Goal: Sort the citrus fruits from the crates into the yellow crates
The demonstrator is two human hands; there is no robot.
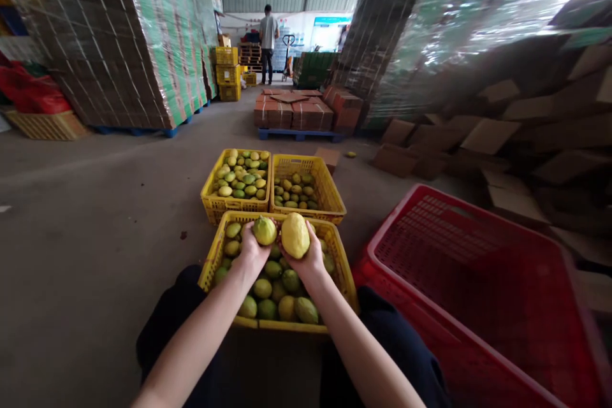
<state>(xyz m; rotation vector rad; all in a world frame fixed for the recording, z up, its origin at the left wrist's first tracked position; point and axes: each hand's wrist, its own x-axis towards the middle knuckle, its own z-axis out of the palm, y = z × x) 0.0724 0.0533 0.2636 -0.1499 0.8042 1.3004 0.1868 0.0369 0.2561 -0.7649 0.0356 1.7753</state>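
My left hand (254,248) is closed around a green-yellow lemon (264,230). Right beside it, my right hand (308,257) grips a larger, paler yellow lemon (295,235) with bumpy skin. Both fruits are held up side by side over the near yellow crate (345,271), which contains many green and yellowish lemons (291,280). Beyond it stand two more yellow crates: the left one (205,194) is full of yellow and green lemons, while the right one (335,194) has a smaller layer of them at its bottom.
A red crate (421,268) stands at my right. Flattened cardboard (488,134) lies behind it. Ahead is a blue pallet (299,135) with stacked cartons (291,111). Tall wrapped stacks (176,44) flank the aisle, and a person (268,38) stands far off.
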